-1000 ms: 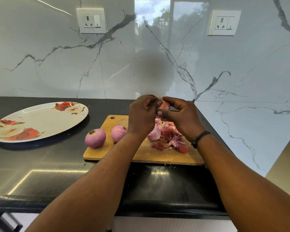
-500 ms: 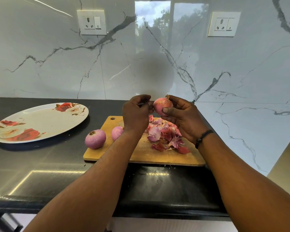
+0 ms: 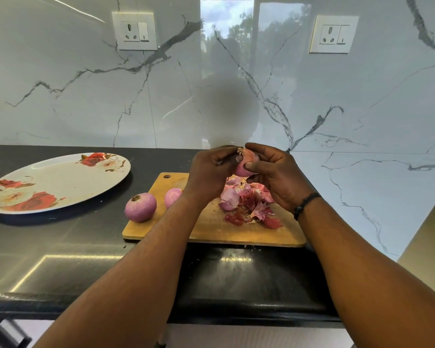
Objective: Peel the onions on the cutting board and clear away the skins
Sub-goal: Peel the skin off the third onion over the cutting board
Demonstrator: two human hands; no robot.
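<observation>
– Black desk [image 3: 60,259], near edge bare-ish. Board status?
– Cutting board [image 3: 211,232]: two peeled onions [image 3: 140,207] left, skins [image 3: 246,207] right. Above it, left hand [image 3: 209,174] and right hand [image 3: 276,174] together, gripping third onion [image 3: 246,163].

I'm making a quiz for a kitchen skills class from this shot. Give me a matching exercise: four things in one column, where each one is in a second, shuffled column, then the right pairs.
Things:
1. held onion
2. peeled onion
3. pile of skins
4. floral plate

Places:
A. on the dark counter, left of the cutting board
B. on the board's right half
C. at the board's left edge
D. above the board, between the left hand and right hand

Pairs: 1-D, 2-C, 3-B, 4-A
</observation>
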